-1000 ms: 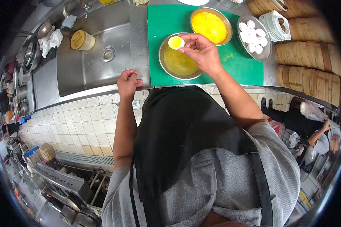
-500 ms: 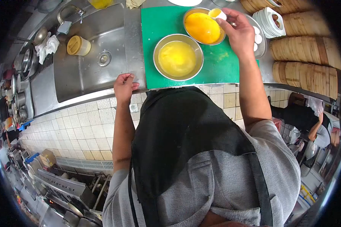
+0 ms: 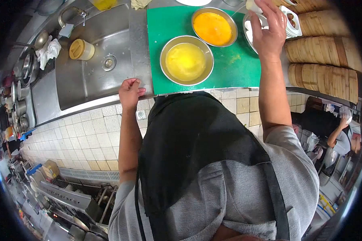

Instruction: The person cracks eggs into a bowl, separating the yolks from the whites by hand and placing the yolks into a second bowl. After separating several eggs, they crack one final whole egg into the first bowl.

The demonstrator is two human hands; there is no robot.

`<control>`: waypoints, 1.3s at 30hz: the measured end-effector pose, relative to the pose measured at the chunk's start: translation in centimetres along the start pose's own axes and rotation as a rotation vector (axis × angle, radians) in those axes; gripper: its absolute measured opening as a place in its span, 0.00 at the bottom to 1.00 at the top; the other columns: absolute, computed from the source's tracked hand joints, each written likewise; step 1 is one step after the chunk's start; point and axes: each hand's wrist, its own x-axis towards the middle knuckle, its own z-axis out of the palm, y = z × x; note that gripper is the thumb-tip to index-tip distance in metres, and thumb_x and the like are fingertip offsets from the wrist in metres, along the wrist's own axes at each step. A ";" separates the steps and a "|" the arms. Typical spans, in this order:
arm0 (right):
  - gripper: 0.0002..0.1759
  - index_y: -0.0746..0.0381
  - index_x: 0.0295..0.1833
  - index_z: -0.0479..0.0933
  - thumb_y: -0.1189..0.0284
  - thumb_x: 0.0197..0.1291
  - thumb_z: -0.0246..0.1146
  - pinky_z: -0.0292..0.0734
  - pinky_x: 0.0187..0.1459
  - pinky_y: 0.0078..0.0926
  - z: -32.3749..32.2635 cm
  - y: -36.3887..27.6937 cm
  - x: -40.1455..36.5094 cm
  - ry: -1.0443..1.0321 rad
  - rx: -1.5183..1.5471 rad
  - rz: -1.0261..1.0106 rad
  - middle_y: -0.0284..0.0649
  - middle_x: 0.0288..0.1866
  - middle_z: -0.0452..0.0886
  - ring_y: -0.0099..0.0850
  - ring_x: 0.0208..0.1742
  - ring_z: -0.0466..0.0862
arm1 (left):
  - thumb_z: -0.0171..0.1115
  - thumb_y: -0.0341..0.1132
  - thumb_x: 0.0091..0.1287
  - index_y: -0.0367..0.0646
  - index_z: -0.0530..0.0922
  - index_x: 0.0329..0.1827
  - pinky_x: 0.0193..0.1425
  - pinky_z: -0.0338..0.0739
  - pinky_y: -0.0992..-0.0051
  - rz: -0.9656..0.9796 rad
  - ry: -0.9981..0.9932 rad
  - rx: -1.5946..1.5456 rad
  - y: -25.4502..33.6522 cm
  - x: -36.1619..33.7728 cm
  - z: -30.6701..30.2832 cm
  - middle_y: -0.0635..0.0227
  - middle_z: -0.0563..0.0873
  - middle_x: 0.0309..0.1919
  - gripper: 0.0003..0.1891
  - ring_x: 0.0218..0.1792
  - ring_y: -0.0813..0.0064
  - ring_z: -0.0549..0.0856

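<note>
My right hand is above a metal bowl of white eggs, its thumb apart from the raised fingers. Just beyond its fingertips shows a white cup, cut off by the top of the view. Loosely curled, with thumb against forefinger, my left hand is at the counter's front edge by the sink; nothing shows in it. Between the hands, a steel bowl of pale yellow liquid stands on the green cutting board. Behind it is another bowl with deeper orange-yellow liquid.
On the left is a steel sink holding a lidded tub, with a faucet over it. Bamboo steamers and white dishes line the right side. Another person works at far right.
My right hand has moved right, from beside the orange-yellow bowl to over the eggs, and its grip on the white cup has opened. My left hand stays in place.
</note>
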 end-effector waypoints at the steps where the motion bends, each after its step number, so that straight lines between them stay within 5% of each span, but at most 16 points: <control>1: 0.21 0.62 0.56 0.83 0.83 0.53 0.69 0.79 0.53 0.40 0.6 -0.4 -0.8 0.003 0.128 0.176 0.48 0.54 0.83 0.45 0.56 0.83 | 0.68 0.31 0.71 0.33 0.79 0.49 0.30 0.85 0.78 -0.001 0.001 0.001 0.0 0.0 0.0 0.63 0.85 0.34 0.11 0.26 0.74 0.88; 2: 0.21 0.62 0.56 0.83 0.83 0.53 0.69 0.79 0.53 0.40 1.4 0.4 -2.1 0.002 0.129 0.177 0.48 0.54 0.83 0.45 0.56 0.83 | 0.67 0.31 0.71 0.33 0.79 0.49 0.30 0.85 0.78 -0.005 0.001 0.002 0.0 0.0 -0.1 0.63 0.85 0.34 0.11 0.27 0.74 0.88; 4: 0.20 0.66 0.60 0.83 0.73 0.63 0.74 0.83 0.52 0.22 2.5 2.2 -3.9 -0.200 0.454 0.698 0.37 0.52 0.87 0.21 0.50 0.84 | 0.67 0.31 0.71 0.33 0.79 0.49 0.30 0.85 0.78 -0.007 0.001 0.003 0.0 0.1 0.0 0.63 0.85 0.34 0.11 0.27 0.74 0.88; 9: 0.22 0.65 0.62 0.82 0.73 0.64 0.74 0.82 0.52 0.21 2.2 2.1 -5.7 -0.260 0.449 0.729 0.35 0.52 0.87 0.22 0.49 0.85 | 0.67 0.31 0.72 0.33 0.79 0.49 0.30 0.84 0.78 -0.008 -0.007 -0.024 -0.5 0.4 -0.2 0.63 0.85 0.34 0.11 0.26 0.73 0.88; 12: 0.21 0.64 0.60 0.83 0.73 0.62 0.75 0.83 0.47 0.23 2.4 0.7 -6.8 -0.360 0.693 0.853 0.40 0.51 0.87 0.25 0.48 0.86 | 0.67 0.32 0.72 0.33 0.79 0.49 0.29 0.84 0.78 -0.005 -0.007 -0.015 -0.2 0.1 -0.1 0.63 0.85 0.34 0.11 0.26 0.73 0.88; 20: 0.20 0.58 0.56 0.85 0.76 0.57 0.77 0.81 0.44 0.26 1.2 -5.0 -8.0 -0.794 0.581 0.550 0.37 0.44 0.88 0.25 0.41 0.85 | 0.67 0.32 0.72 0.33 0.79 0.49 0.28 0.84 0.78 -0.010 -0.003 -0.022 -0.2 0.2 -0.1 0.63 0.85 0.35 0.11 0.26 0.73 0.88; 23: 0.20 0.59 0.53 0.85 0.74 0.52 0.77 0.83 0.47 0.36 1.5 -6.6 -8.7 -0.903 0.504 0.347 0.43 0.47 0.88 0.40 0.45 0.88 | 0.67 0.32 0.72 0.33 0.79 0.49 0.28 0.84 0.78 -0.013 -0.002 -0.011 -0.2 0.2 -0.1 0.62 0.85 0.35 0.11 0.26 0.73 0.89; 27: 0.16 0.54 0.49 0.87 0.70 0.53 0.70 0.79 0.57 0.44 1.8 -8.1 -8.6 -1.025 0.340 0.160 0.42 0.49 0.88 0.45 0.53 0.86 | 0.67 0.32 0.72 0.33 0.79 0.50 0.28 0.84 0.78 -0.009 -0.004 -0.004 -0.4 0.4 -0.2 0.62 0.85 0.36 0.11 0.26 0.73 0.89; 39: 0.17 0.53 0.51 0.87 0.70 0.54 0.69 0.75 0.57 0.44 2.8 -8.3 -9.7 -1.199 0.256 0.096 0.43 0.50 0.86 0.44 0.53 0.86 | 0.67 0.32 0.71 0.33 0.79 0.50 0.28 0.83 0.78 -0.016 0.004 -0.011 0.1 0.0 0.0 0.62 0.85 0.37 0.11 0.26 0.73 0.88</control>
